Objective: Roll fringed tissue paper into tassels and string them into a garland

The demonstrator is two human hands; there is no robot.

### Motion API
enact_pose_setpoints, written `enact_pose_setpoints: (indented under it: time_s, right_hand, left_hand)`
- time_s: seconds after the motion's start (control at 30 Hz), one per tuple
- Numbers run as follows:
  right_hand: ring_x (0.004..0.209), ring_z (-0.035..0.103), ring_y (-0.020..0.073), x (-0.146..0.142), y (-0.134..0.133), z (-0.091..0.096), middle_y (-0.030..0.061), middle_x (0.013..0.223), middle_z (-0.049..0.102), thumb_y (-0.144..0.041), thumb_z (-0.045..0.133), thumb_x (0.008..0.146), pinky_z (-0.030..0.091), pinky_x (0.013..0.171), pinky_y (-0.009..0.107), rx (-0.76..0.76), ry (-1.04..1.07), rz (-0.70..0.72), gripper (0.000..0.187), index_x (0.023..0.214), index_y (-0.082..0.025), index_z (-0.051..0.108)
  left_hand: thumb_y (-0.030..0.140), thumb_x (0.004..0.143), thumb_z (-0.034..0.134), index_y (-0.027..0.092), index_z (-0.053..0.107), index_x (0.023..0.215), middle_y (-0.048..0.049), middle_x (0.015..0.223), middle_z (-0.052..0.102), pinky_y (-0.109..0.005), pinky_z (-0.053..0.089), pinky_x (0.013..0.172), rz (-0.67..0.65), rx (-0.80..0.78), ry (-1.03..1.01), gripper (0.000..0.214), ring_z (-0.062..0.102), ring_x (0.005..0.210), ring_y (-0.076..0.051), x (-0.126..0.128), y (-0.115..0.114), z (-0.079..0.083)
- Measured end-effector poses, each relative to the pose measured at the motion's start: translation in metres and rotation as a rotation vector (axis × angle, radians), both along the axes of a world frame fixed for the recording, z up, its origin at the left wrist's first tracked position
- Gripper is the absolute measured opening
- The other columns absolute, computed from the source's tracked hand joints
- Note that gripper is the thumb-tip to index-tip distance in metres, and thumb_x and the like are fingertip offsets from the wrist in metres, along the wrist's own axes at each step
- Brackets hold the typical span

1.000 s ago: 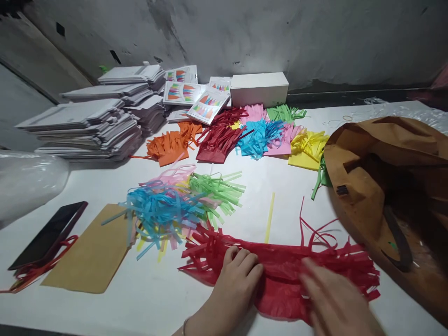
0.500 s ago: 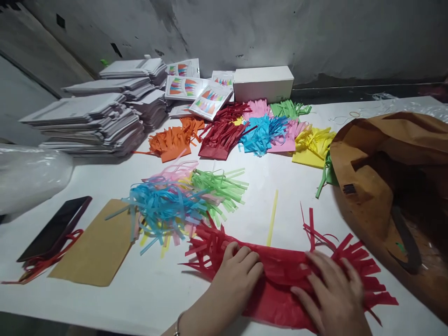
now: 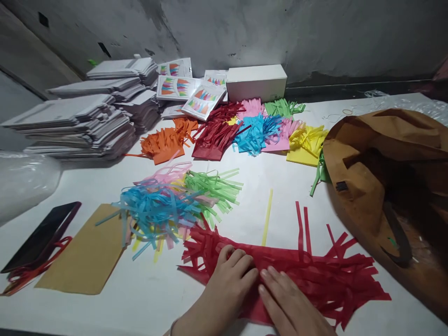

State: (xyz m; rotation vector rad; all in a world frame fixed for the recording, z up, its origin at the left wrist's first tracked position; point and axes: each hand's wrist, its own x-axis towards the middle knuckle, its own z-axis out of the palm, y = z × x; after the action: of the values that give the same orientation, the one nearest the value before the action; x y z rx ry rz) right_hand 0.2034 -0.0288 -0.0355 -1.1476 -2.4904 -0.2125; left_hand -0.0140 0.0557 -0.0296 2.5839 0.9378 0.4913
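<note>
A red tissue paper fringe lies across the near part of the table, its strips cut at both ends and a plain band in the middle. My left hand has its fingers curled down on the left part of that band, gripping the paper. Beside it, my right hand rests flat with fingers stretched along the band, fingertips close to the left hand. Red strips fan out loosely to the right. Part of the band is hidden under both hands.
Loose blue, pink and green strips lie beyond the left hand, near a brown paper sheet and a phone. Folded tassels, white stacks and a white box stand behind. A brown bag occupies the right.
My right hand has slid left from the right-hand fringe to beside my left hand. The right-hand strips now lie spread over the paper. My left hand keeps its place on the band.
</note>
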Motion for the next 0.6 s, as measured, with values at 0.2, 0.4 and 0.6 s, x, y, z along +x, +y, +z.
enact_pose_setpoints:
  time_s: [0.2, 0.4, 0.6]
  right_hand:
    - [0.120, 0.061, 0.0368, 0.028, 0.012, -0.021, 0.0150, 0.136, 0.064, -0.056, 0.037, 0.101, 0.033, 0.108, 0.067, 0.074, -0.146, -0.346, 0.057, 0.130, -0.014, 0.063]
    - [0.117, 0.064, 0.0352, 0.080, -0.012, 0.005, 0.0203, 0.130, 0.065, -0.033, 0.048, 0.101, 0.050, 0.098, 0.053, 0.168, 0.046, -0.703, 0.037, 0.129, -0.012, 0.061]
    - [0.114, 0.067, 0.0210, -0.010, 0.002, -0.014, 0.0072, 0.113, 0.076, -0.004, 0.039, 0.096, 0.049, 0.102, 0.034, 0.122, 0.236, -0.173, 0.038, 0.114, -0.013, 0.071]
  left_hand:
    - [0.008, 0.097, 0.049, 0.019, 0.064, 0.092, -0.0025, 0.086, 0.066, -0.041, 0.033, 0.091, 0.027, 0.052, -0.064, 0.019, 0.054, 0.080, -0.019, -0.002, -0.002, -0.008]
    - [0.004, 0.095, 0.044, 0.019, 0.064, 0.094, -0.0037, 0.086, 0.067, -0.043, 0.033, 0.091, 0.030, 0.057, -0.037, 0.025, 0.054, 0.080, -0.020, 0.000, -0.001, -0.004]
    - [0.007, 0.098, 0.044, 0.019, 0.065, 0.094, -0.0035, 0.091, 0.070, -0.042, 0.030, 0.098, 0.033, 0.123, -0.023, 0.024, 0.056, 0.084, -0.021, 0.000, -0.011, 0.004]
